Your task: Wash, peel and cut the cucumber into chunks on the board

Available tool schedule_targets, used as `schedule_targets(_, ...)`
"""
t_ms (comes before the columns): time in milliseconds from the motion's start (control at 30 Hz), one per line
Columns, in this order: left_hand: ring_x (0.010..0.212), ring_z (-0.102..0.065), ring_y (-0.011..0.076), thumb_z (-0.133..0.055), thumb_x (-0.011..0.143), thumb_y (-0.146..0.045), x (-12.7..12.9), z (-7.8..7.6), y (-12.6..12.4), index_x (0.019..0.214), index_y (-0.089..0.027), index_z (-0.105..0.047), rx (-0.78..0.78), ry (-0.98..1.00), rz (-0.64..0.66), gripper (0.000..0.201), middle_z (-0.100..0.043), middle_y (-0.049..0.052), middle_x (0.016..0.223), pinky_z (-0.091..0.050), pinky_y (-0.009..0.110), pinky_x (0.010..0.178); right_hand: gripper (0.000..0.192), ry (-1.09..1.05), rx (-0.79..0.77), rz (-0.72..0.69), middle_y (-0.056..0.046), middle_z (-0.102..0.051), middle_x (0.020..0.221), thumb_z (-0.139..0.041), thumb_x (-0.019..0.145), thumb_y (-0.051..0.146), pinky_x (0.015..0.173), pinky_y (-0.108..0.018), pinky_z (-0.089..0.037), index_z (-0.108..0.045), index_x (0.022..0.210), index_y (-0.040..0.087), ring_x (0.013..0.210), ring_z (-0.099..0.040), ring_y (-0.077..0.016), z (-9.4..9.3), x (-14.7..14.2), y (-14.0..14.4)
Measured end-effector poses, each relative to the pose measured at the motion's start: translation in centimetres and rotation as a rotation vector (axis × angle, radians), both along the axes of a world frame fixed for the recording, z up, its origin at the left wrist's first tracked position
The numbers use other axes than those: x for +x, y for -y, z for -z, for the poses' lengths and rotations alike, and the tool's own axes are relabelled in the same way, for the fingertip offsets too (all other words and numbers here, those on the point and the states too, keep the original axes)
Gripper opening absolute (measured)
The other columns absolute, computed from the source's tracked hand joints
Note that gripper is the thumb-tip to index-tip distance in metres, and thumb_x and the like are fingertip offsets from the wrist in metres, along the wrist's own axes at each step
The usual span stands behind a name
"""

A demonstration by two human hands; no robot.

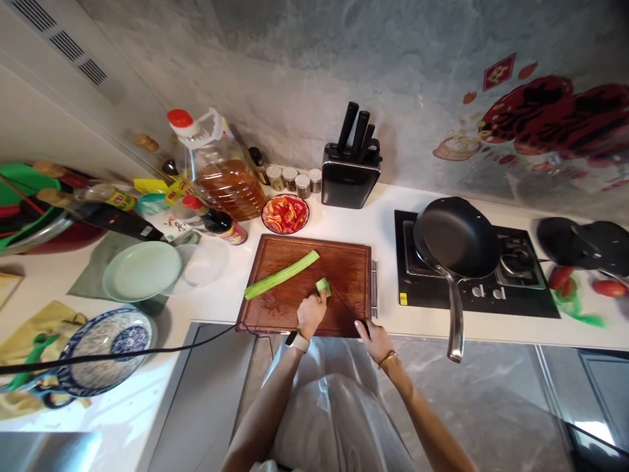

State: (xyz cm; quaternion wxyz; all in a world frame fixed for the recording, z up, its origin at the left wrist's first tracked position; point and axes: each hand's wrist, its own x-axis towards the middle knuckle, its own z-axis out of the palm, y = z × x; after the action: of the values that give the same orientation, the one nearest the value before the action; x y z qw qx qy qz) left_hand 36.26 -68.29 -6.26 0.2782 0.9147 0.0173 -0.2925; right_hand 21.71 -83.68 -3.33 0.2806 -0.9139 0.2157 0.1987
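A white kitchen bench [226, 275] runs below a grey stone wall with red painted decoration at the right. At the far left sit a green and red stack of basins [19, 203] and, nearer the edge, a blue patterned plate [105, 351] crossed by a black cable. Just right of that is a pale green plate [141, 270] resting on a grey cloth, with sauce bottles [118, 216] lying behind it and a large oil jug [221, 174] with a red cap standing near the wall. A small bowl of red pepper slices [285, 214] sits just behind the wooden cutting board [344, 262], beside a row of spice jars [295, 180] and a black knife block [350, 172].

On the board a long peeled cucumber [281, 275] lies at a slant, apart from a short cut piece [323, 286]. The left hand [311, 315], a watch at its wrist, pins that short piece with its fingers curled onto it. The right hand [374, 337], wearing a bracelet, has its fingers wrapped round the handle of a knife [344, 303], whose blade reaches to just beside the cut piece.

Further right, a black frying pan [455, 237] stands on the gas hob [511, 288], its handle pointing toward the bench edge. Another dark pan [584, 242] and tomatoes [607, 287] lie at the far right
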Motion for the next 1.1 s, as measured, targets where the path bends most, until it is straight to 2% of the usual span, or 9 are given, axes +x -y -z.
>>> schedule_targets(133, 0.108, -0.061, 0.0264, -0.052, 0.088, -0.037, 0.5, -0.3, -0.6, 0.130, -0.016, -0.043, -0.061, 0.290, 0.156, 0.047, -0.059, 0.018, 0.119, -0.048, 0.034, 0.086, 0.040, 0.033, 0.039, 0.029, -0.010, -0.072, 0.081, -0.030, 0.099, 0.044, 0.063, -0.025, -0.039, -0.060, 0.090, 0.019, 0.078, -0.070, -0.0222, 0.2, 0.1, -0.2)
schedule_targets(233, 0.112, -0.057, 0.0273, -0.061, 0.082, -0.034, 0.8, 0.2, -1.2, 0.130, -0.016, -0.041, -0.062, 0.372, 0.306, 0.055, -0.053, 0.018, 0.126, -0.048, 0.035, 0.088, 0.041, 0.030, 0.026, 0.074, -0.011, -0.072, 0.082, -0.029, 0.099, 0.044, 0.061, -0.025, -0.038, -0.060, 0.091, 0.019, 0.078, -0.070, -0.0228, 0.4, 0.0, -0.5)
schedule_targets(333, 0.107, -0.058, 0.0274, -0.058, 0.084, -0.039, 0.7, 0.7, -1.4, 0.123, -0.017, -0.045, -0.003, 0.367, 0.332, 0.047, -0.056, 0.017, 0.120, -0.047, 0.035, 0.088, 0.041, 0.015, -0.015, 0.097, -0.010, -0.072, 0.080, -0.029, 0.099, 0.044, 0.060, -0.025, -0.038, -0.060, 0.091, 0.019, 0.076, -0.070, -0.0228, 0.5, 0.0, -0.5)
schedule_targets(467, 0.095, -0.060, 0.0297, -0.049, 0.085, -0.053, -1.1, 0.8, -0.9, 0.108, -0.019, -0.050, 0.108, 0.361, 0.276, 0.041, -0.061, 0.016, 0.103, -0.049, 0.037, 0.075, 0.039, 0.016, -0.012, 0.029, -0.009, -0.072, 0.079, -0.033, 0.098, 0.045, 0.061, -0.024, -0.038, -0.061, 0.089, 0.020, 0.076, -0.070, -0.0216, 0.4, 0.1, 0.1)
schedule_targets(633, 0.095, -0.061, 0.0312, -0.051, 0.083, -0.050, -4.1, 0.8, -1.0, 0.102, -0.021, -0.051, 0.121, 0.328, 0.242, 0.034, -0.062, 0.017, 0.100, -0.048, 0.038, 0.073, 0.039, 0.004, -0.040, -0.073, -0.008, -0.072, 0.076, -0.036, 0.097, 0.047, 0.061, -0.024, -0.038, -0.063, 0.087, 0.021, 0.074, -0.070, -0.0211, 0.1, -0.4, 0.9)
schedule_targets(800, 0.090, -0.064, 0.0286, -0.055, 0.079, -0.058, -4.7, 0.9, -1.8, 0.112, -0.024, -0.048, -0.092, 0.231, 0.064, 0.048, -0.067, 0.013, 0.094, -0.048, 0.036, 0.073, 0.042, 0.026, 0.033, -0.079, -0.007, -0.073, 0.082, -0.031, 0.097, 0.048, 0.064, -0.024, -0.040, -0.064, 0.095, 0.022, 0.078, -0.070, -0.0201, -1.0, -1.3, 1.7)
schedule_targets(933, 0.066, -0.064, 0.0208, -0.039, 0.089, -0.053, -3.8, 0.8, -1.4, 0.088, -0.025, -0.053, -0.216, -0.007, -0.139, 0.032, -0.066, 0.006, 0.070, -0.045, 0.031, 0.060, 0.043, -0.008, 0.043, -0.101, -0.006, -0.071, 0.077, -0.031, 0.097, 0.050, 0.062, -0.024, -0.039, -0.063, 0.090, 0.022, 0.075, -0.069, -0.0196, -2.1, -1.6, 2.3)
schedule_targets(1000, 0.058, -0.062, 0.0172, -0.040, 0.089, -0.050, -3.5, 0.8, -1.0, 0.076, -0.024, -0.051, -0.297, -0.102, -0.182, 0.031, -0.067, 0.005, 0.069, -0.045, 0.027, 0.055, 0.041, -0.034, 0.022, -0.124, -0.005, -0.071, 0.076, -0.032, 0.097, 0.049, 0.062, -0.024, -0.037, -0.062, 0.089, 0.023, 0.074, -0.069, -0.0193, -2.4, -1.6, 2.4)
schedule_targets(1100, 0.050, -0.060, 0.0140, -0.043, 0.088, -0.047, -3.5, 0.7, -0.7, 0.076, -0.023, -0.051, -0.393, -0.174, -0.262, 0.028, -0.069, 0.006, 0.075, -0.042, 0.024, 0.047, 0.039, -0.069, -0.023, -0.162, -0.005, -0.071, 0.076, -0.033, 0.097, 0.047, 0.061, -0.024, -0.035, -0.062, 0.087, 0.023, 0.074, -0.068, -0.0191, -2.7, -1.7, 2.5)
